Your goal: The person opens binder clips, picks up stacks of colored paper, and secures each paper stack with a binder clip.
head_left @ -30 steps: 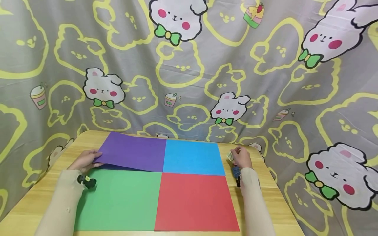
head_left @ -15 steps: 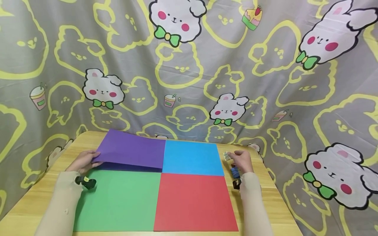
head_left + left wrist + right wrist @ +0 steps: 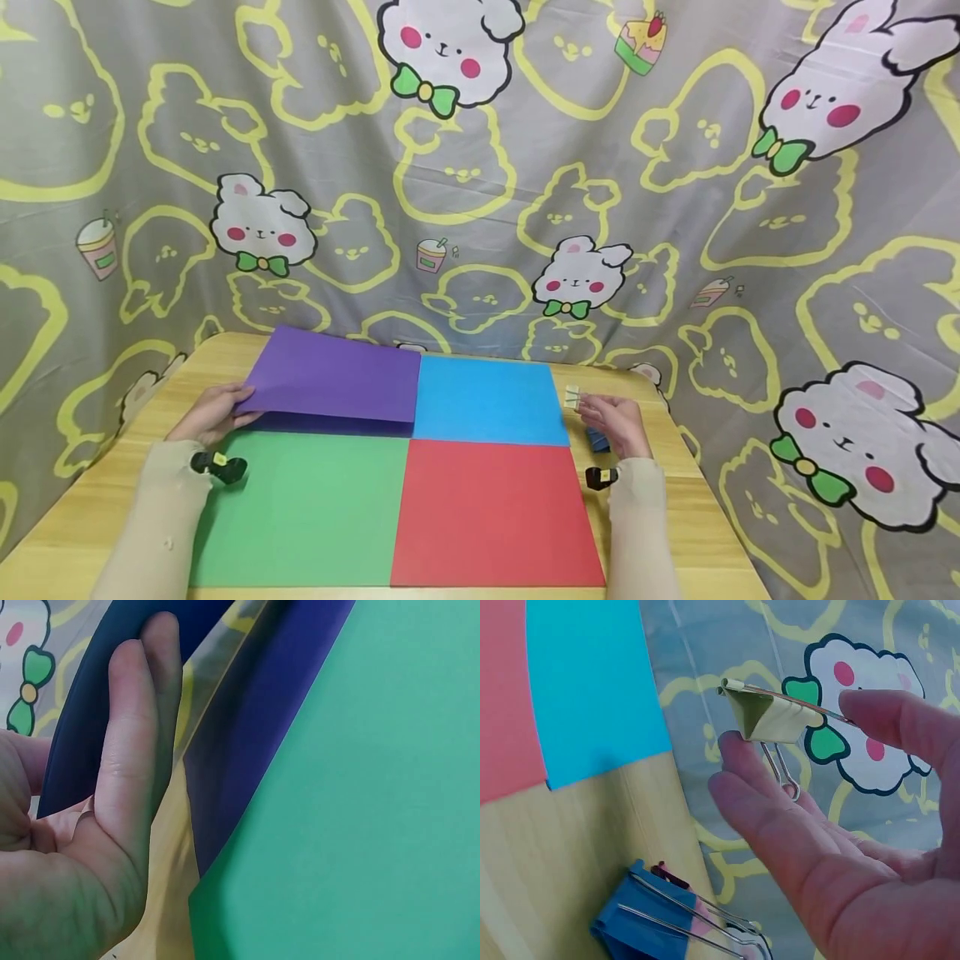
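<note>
My left hand (image 3: 213, 412) pinches the left edge of a purple sheet (image 3: 337, 375) between thumb and fingers, and its near edge is raised. Under it a second purple layer (image 3: 240, 772) lies on the table, as the left wrist view shows. Beyond the blue sheet (image 3: 491, 400), my right hand (image 3: 617, 417) holds a small pale yellow binder clip (image 3: 772, 720) above the table. The thumb is at one wire handle and the fingers are by the other. A larger blue binder clip (image 3: 649, 915) lies below that hand, with a small dark red clip (image 3: 671, 876) beside it.
Green (image 3: 300, 508) and red (image 3: 498, 512) sheets lie side by side at the front of the wooden table (image 3: 697, 517). The four-colour block of sheets meets edge to edge. Behind the table hangs a grey curtain (image 3: 480, 250) with cartoon prints.
My right hand has turned and shifted slightly left with the yellow binder clip, which now shows more clearly at its fingertips. The purple sheet's near edge has risen further in my left hand.
</note>
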`<state>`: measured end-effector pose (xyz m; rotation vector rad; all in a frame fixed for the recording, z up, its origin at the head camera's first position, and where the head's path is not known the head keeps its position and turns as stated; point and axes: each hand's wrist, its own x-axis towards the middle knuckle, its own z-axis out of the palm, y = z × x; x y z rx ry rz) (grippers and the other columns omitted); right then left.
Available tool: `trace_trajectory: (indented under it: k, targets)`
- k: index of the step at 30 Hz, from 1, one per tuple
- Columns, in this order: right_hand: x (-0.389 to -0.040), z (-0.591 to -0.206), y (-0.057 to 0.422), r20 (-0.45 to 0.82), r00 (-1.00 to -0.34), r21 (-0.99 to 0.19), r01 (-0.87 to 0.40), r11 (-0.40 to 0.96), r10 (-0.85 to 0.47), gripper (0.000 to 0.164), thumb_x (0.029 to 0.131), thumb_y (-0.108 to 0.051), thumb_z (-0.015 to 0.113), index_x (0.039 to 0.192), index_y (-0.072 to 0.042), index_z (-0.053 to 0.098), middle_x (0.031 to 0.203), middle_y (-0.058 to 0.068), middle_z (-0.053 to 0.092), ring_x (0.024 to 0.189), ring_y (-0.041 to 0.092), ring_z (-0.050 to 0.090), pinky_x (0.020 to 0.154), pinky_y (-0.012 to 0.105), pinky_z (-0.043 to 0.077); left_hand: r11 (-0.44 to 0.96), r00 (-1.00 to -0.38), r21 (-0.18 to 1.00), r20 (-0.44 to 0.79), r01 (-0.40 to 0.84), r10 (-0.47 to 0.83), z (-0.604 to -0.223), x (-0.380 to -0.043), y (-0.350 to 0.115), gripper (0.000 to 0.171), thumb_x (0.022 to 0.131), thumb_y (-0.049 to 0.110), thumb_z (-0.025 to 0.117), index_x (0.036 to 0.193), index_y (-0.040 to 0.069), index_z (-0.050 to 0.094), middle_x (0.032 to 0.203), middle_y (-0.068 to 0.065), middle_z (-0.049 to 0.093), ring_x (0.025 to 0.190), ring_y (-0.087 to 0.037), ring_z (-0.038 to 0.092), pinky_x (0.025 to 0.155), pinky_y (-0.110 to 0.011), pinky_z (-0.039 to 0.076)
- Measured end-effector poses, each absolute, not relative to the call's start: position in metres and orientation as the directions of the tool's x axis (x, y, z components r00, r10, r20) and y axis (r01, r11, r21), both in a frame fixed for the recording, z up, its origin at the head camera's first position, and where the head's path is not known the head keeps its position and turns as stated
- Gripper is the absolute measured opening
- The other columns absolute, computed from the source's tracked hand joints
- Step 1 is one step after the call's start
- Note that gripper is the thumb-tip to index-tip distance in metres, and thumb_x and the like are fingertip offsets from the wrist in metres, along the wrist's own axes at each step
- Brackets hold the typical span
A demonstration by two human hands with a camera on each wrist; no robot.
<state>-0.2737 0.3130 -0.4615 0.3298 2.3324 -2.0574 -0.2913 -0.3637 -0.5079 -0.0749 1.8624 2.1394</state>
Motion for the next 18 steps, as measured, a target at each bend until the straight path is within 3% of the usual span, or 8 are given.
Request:
trace_trajectory:
  k: [8, 14, 18]
  targets:
    - [-0.2696, -0.4682, 0.3099, -0.137, -0.983, -0.982, 0.151, 0.112, 0.12, 0.061, 0.105, -0.03, 0.063, 0.145, 0.013, 0.046, 0.132, 0.024, 0.069, 0.104, 0.01, 0.076, 0.103, 0.036, 0.058, -0.127, -0.955, 0.96, -0.221, -0.249, 0.199, -0.5115, -0.2864, -0.3593, 0.073, 0.113, 0.018, 0.039, 0.156, -0.018, -0.008, 0.099, 0.017, 0.064, 0.092, 0.003, 0.068, 0.086, -0.02, 0.061]
    - [-0.2683, -0.464, 0.3072, -0.144, -0.985, -0.988, 0.148, 0.034, 0.098, 0.06, 0.104, -0.03, 0.064, 0.145, 0.011, 0.047, 0.12, 0.012, 0.074, 0.103, 0.01, 0.076, 0.1, 0.031, 0.059, -0.189, -0.96, 0.953, -0.2, -0.238, 0.198, -0.512, -0.2841, -0.3573, 0.067, 0.112, 0.017, 0.042, 0.157, -0.015, 0.006, 0.101, 0.016, 0.064, 0.095, 0.002, 0.067, 0.087, -0.019, 0.061]
    - [-0.2652, -0.4617, 0.3086, -0.145, -0.986, -0.989, 0.146, 0.014, 0.077, 0.062, 0.105, -0.03, 0.062, 0.147, 0.012, 0.044, 0.124, 0.011, 0.071, 0.103, 0.008, 0.074, 0.102, 0.031, 0.058, -0.165, -0.962, 0.96, -0.194, -0.226, 0.19, -0.5115, -0.2865, -0.355, 0.069, 0.112, 0.018, 0.041, 0.158, -0.017, 0.001, 0.104, 0.015, 0.062, 0.096, 0.003, 0.067, 0.088, -0.019, 0.06]
